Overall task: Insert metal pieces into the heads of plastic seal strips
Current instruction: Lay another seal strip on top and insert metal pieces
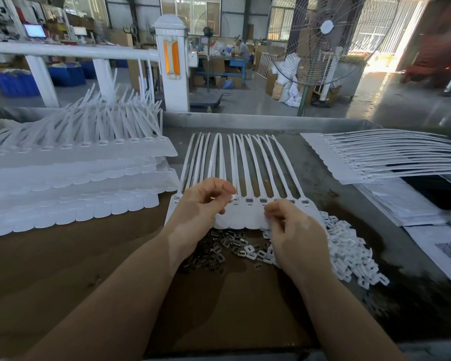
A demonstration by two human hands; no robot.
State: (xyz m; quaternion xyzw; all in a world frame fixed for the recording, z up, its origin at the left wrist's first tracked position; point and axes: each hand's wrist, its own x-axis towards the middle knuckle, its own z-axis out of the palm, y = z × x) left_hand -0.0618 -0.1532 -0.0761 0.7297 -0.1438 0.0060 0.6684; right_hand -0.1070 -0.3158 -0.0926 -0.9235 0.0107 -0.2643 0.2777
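Head view: on the brown cardboard-covered table (63, 256) a white plastic sheet of joined seal strips (242, 165) lies with tails toward twelve o'clock and heads nearest both hands. The dark metal pieces (219, 246) sit heaped at six o'clock. Left hand (201, 204) and right hand (294, 230) curl fingertips over the heads; any piece pinched is hidden.

Both hands forward, side by side: left (201, 201) fingers curled; right (294, 230) fingers pinched.

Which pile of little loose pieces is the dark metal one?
The dark pile between the wrists, under the left hand; the pile right of it is white.
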